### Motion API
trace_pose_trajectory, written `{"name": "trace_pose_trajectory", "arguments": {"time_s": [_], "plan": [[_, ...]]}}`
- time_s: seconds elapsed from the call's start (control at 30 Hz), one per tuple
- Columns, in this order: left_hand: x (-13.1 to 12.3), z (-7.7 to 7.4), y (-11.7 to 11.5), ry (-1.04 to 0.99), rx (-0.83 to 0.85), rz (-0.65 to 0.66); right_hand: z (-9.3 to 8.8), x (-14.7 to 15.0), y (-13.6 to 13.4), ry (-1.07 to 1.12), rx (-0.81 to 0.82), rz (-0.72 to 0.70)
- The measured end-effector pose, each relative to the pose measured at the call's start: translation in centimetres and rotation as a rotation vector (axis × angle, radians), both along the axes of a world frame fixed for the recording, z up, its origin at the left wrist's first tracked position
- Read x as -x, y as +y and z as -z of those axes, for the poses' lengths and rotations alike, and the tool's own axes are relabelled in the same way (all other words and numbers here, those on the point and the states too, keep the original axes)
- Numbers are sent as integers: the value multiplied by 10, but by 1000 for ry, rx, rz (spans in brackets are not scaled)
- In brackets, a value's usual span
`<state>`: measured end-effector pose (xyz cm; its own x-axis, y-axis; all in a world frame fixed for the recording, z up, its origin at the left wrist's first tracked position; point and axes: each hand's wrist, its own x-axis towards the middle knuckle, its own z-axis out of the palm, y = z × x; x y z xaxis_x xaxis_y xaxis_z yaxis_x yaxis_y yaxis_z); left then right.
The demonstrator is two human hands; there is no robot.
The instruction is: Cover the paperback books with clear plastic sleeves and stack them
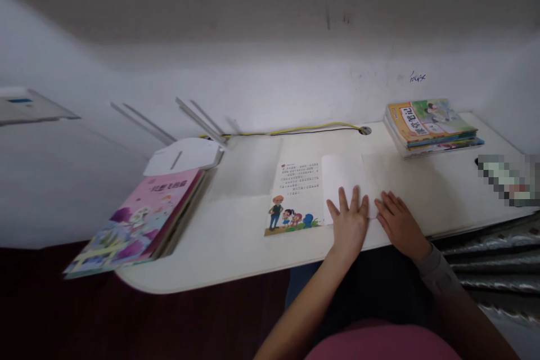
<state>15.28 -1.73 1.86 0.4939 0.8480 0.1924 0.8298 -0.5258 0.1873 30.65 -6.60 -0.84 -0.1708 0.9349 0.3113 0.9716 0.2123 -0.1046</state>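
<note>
A: White sheet (343, 180) lies on the pale surface (236, 247), long side running away from the person, right beside the picture-book page (295, 197).

B: Yeah, left hand (350, 222) is flat on its near edge, fingers spread, no grip on anything. Right hand (399, 222) rests open just beside it, touching the corner maybe. Book stacks (432, 126) sit well apart; no containers anywhere.

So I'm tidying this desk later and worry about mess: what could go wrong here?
The pink book stack juts past the desk edge and might slide off. The left hand and right hand press flat on a white sheet over the open picture book; a push could crease it.
</note>
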Motion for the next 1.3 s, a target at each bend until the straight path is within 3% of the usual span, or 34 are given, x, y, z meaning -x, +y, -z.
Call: {"name": "trace_pose_trajectory", "arguments": {"time_s": [0.3,0.67,0.93,1.3], "plan": [[-9,5,-11,36,-74,-13,0,1,0,10,7,-2],[-5,2,0,89,-27,-5,1,-11,0,179,29,-63],[-6,7,-2,115,-41,-3,10,-30,15,35,46,-22],[-5,3,-17,118,-65,17,11,-29,15,-10,40,-31]]}}
